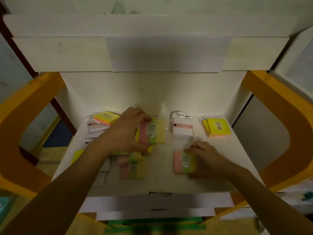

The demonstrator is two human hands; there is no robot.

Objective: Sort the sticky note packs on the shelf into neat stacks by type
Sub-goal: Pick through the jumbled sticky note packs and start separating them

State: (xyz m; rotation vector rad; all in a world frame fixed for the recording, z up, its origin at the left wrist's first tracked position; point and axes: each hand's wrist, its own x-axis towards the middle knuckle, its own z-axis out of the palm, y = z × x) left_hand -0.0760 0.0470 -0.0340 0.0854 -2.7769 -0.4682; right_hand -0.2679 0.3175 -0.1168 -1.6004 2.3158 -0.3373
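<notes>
We are looking down at a white shelf (162, 182) between two orange side frames, with sticky note packs spread across it. Our left hand (126, 131) is gripping a striped pack (153, 133) marked 2209, thumb on its near edge and fingers curled over its far edge, holding it at the middle of the shelf, tilted over other striped packs beneath it. Our right hand (205, 158) is pinching a second 2209 pack (184, 161), which is lying flat on the shelf toward the front right; the fingers are closing on its right side and top corner. Just in front of our left hand, two more striped packs (133, 166) are lying overlapped, one partly on the other, pink, green and yellow bands showing. At the back left a loose pile (100, 124) is leaning in disorder, with a yellow and orange pack on top and white packs under it. A yellow pack (77, 154) is peeking out from under our left forearm near the left edge. At the back right, a white pack (183, 125) with a pink band is sitting alone, and well to its right a yellow stack (217, 128) marked 2207 is sitting with its packs slightly fanned. A small white slip is lying near the front left, too blurred for us to read.
</notes>
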